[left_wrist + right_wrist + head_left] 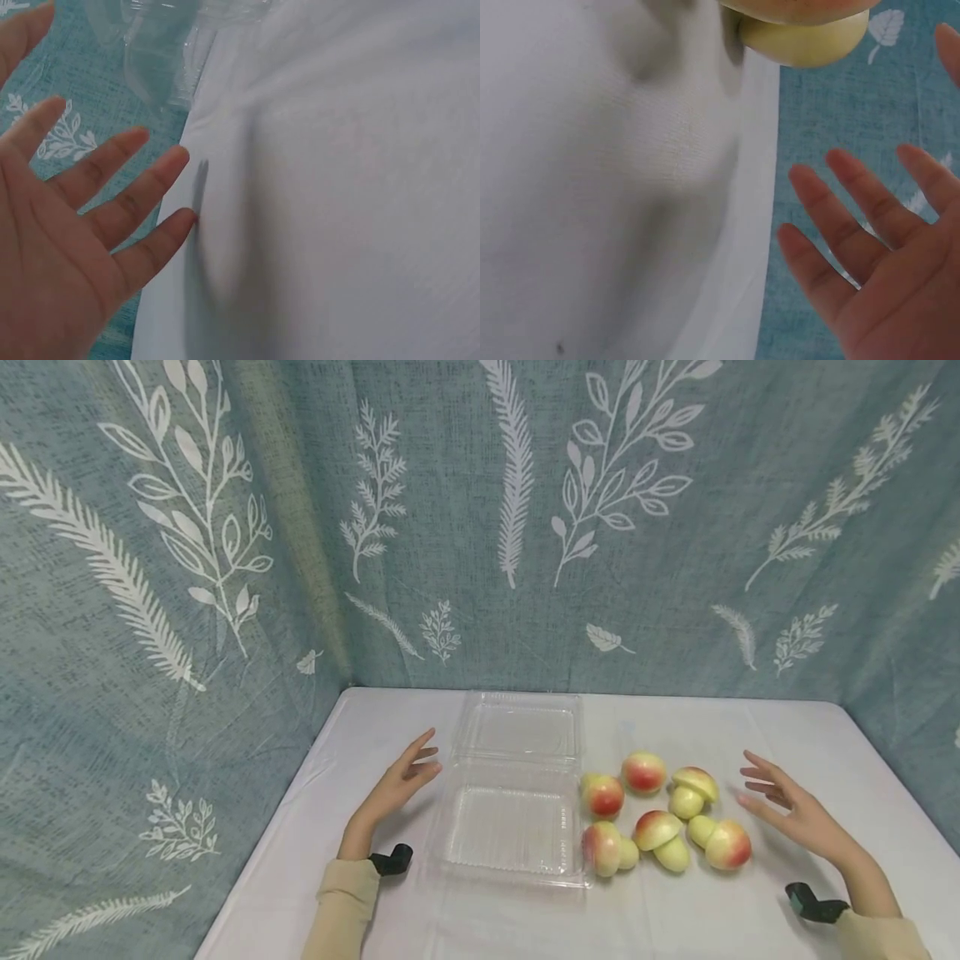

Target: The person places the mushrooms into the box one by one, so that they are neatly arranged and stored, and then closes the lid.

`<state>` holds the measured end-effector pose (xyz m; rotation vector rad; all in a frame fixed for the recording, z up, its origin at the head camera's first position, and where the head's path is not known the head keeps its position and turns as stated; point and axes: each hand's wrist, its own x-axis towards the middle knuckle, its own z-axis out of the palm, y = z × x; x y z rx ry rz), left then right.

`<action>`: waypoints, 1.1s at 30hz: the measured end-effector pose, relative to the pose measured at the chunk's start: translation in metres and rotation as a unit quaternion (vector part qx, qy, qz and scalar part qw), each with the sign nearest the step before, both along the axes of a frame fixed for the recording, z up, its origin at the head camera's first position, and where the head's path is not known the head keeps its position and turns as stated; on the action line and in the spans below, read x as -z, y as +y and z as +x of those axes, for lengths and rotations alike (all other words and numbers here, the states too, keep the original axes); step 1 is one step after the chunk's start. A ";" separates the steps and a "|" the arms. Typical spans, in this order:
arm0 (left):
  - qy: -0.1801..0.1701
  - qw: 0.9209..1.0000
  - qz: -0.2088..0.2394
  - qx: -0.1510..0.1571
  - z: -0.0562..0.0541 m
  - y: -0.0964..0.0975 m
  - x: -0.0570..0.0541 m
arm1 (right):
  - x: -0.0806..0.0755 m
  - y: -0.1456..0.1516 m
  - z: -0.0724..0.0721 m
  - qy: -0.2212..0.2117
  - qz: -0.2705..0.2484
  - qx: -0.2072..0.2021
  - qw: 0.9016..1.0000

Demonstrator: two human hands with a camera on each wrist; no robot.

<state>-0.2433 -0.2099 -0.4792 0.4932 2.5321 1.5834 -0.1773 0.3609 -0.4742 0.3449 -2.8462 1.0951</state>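
Note:
In the head view a clear plastic clamshell box (506,831) lies unfolded on the table, its lid (525,727) laid back behind the base. Several toy mushrooms with red-and-yellow caps are grouped to its right, among them one at the back (643,772) and one nearest the right hand (726,845). My left hand (399,783) hovers left of the box, fingers spread and holding nothing. To the right of the mushrooms, my right hand (798,814) is likewise spread and touches nothing. In the right wrist view part of a mushroom (806,37) shows beyond the fingertips.
A white cloth covers the table (660,918). Blue-green curtains (465,527) printed with white leaves stand behind it and at both sides. A black wrist device (393,860) is on the left wrist and another (813,906) on the right.

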 end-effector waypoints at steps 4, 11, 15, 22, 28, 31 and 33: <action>-0.008 0.999 0.016 0.032 0.007 0.007 -0.011 | 0.002 0.000 0.004 -0.011 -0.015 -0.014 1.000; -0.007 0.999 0.008 0.051 0.010 0.014 -0.013 | 0.005 -0.001 0.010 -0.035 -0.003 -0.015 0.999; -0.001 0.998 0.018 0.054 0.008 0.016 -0.008 | 0.011 -0.001 0.013 -0.027 -0.016 -0.030 0.999; -0.001 0.997 0.037 0.062 0.006 0.023 -0.003 | 0.020 -0.003 0.022 -0.015 -0.029 -0.037 0.999; 0.015 0.996 0.058 0.066 0.001 0.027 0.009 | 0.020 -0.006 0.027 -0.041 -0.034 -0.037 0.998; 0.004 0.997 0.060 0.052 -0.006 0.026 0.020 | 0.019 -0.008 0.028 -0.045 -0.032 -0.040 0.998; -0.005 0.997 0.060 0.042 -0.011 0.026 0.026 | 0.019 -0.009 0.030 -0.052 -0.030 -0.037 0.997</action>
